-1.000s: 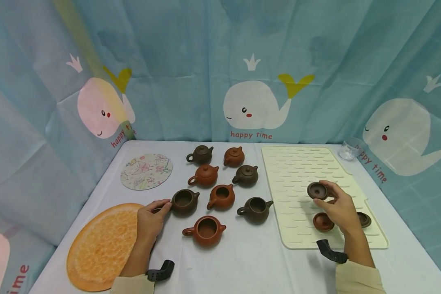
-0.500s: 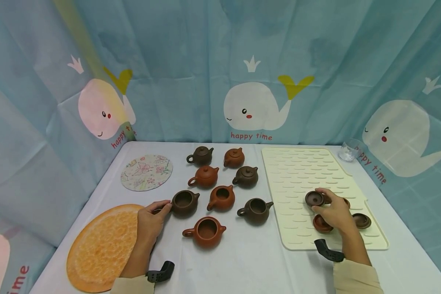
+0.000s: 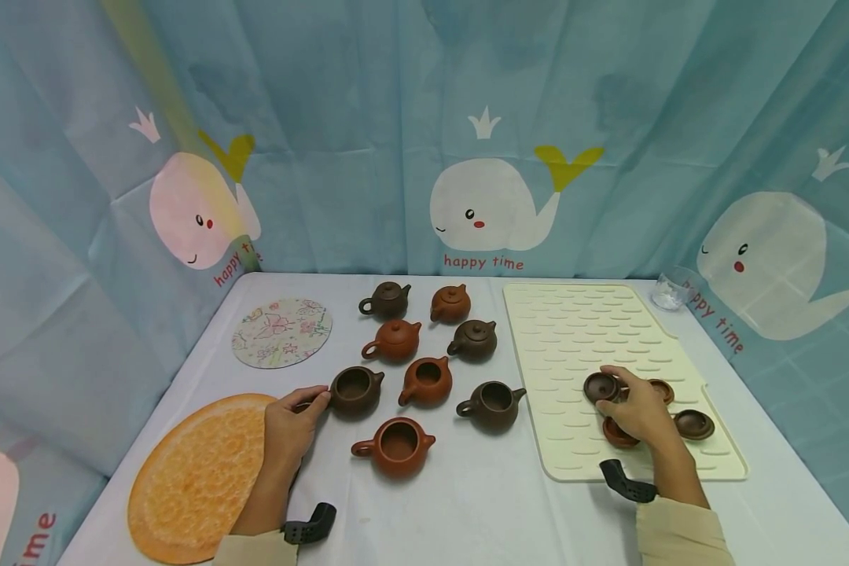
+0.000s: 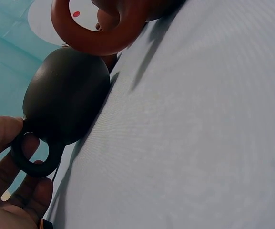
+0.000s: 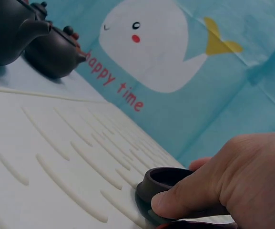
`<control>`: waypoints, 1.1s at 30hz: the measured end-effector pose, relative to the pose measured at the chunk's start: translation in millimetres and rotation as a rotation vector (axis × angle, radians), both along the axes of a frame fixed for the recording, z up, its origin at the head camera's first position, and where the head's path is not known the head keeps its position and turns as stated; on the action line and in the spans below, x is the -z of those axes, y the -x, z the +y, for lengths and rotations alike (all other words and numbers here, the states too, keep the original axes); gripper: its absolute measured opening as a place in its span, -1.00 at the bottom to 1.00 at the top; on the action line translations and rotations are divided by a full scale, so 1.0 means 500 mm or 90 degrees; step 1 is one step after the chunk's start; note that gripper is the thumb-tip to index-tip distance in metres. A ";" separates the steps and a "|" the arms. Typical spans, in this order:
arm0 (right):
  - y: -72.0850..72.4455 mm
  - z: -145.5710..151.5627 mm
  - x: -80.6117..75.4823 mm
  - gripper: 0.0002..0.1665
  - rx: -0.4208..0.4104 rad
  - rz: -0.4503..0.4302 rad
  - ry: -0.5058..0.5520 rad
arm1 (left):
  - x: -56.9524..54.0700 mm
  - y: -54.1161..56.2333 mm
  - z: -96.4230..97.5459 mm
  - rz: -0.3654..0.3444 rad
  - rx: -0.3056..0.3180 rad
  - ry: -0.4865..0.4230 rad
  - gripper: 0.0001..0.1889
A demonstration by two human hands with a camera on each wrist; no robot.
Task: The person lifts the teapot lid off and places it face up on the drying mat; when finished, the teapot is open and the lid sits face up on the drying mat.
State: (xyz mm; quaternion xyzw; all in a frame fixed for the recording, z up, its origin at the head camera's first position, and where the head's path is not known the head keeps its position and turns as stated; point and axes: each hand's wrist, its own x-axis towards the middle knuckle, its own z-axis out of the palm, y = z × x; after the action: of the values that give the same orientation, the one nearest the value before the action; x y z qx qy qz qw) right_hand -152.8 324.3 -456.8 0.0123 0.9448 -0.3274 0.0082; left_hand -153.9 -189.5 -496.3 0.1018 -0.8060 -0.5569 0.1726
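My left hand (image 3: 290, 424) holds the handle of a lidless dark brown teapot (image 3: 356, 391) standing on the white tablecloth. In the left wrist view, thumb and fingers close around the ring-shaped handle (image 4: 37, 168). My right hand (image 3: 640, 405) pinches a small dark brown teapot lid (image 3: 600, 387), inner side up, low over the cream mat (image 3: 566, 354). Seen from the right wrist, the thumb presses the side of the lid's raised rim (image 5: 149, 187). Close around that hand lie a reddish lid (image 3: 617, 434), an orange-brown lid (image 3: 661, 390) and another dark lid (image 3: 695, 424).
Three more open teapots surround the held one: orange-brown (image 3: 427, 382), red (image 3: 400, 448) and dark (image 3: 494, 406). Several lidded teapots (image 3: 396, 340) stand behind. A patterned round mat (image 3: 283, 332) and a pancake-like mat (image 3: 198, 479) lie left; a clear glass (image 3: 670, 291) stands back right.
My right hand has moved the dark lid down and slightly left toward the cream mat, uncovering the lids behind it. The left hand has stayed on the teapot's handle.
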 end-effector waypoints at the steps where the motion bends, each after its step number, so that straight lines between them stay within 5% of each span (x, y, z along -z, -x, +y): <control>1: 0.000 0.000 -0.002 -0.22 -0.003 -0.001 0.001 | -0.001 0.000 0.000 -0.001 0.000 0.000 -0.86; 10: -0.002 0.003 -0.011 -0.12 -0.017 -0.007 0.013 | -0.009 0.002 0.002 -0.003 -0.003 -0.013 -0.87; 15: -0.009 0.009 -0.018 -0.11 0.000 0.008 0.079 | -0.021 0.001 -0.004 0.007 0.000 -0.041 -0.82; 23: -0.027 0.005 -0.056 -0.26 0.057 0.133 0.150 | -0.073 -0.007 -0.014 0.021 -0.035 -0.069 -0.74; 33: -0.031 -0.028 -0.128 -0.38 0.045 0.230 0.186 | -0.133 -0.001 0.017 0.111 0.043 -0.099 -0.78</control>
State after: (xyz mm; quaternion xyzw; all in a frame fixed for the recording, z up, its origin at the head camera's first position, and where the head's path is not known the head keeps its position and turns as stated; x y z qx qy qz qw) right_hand -137.1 310.5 -392.7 -0.0143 0.8726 -0.4575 -0.1707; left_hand -153.5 -181.1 -429.6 0.0390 -0.7454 -0.6298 0.2150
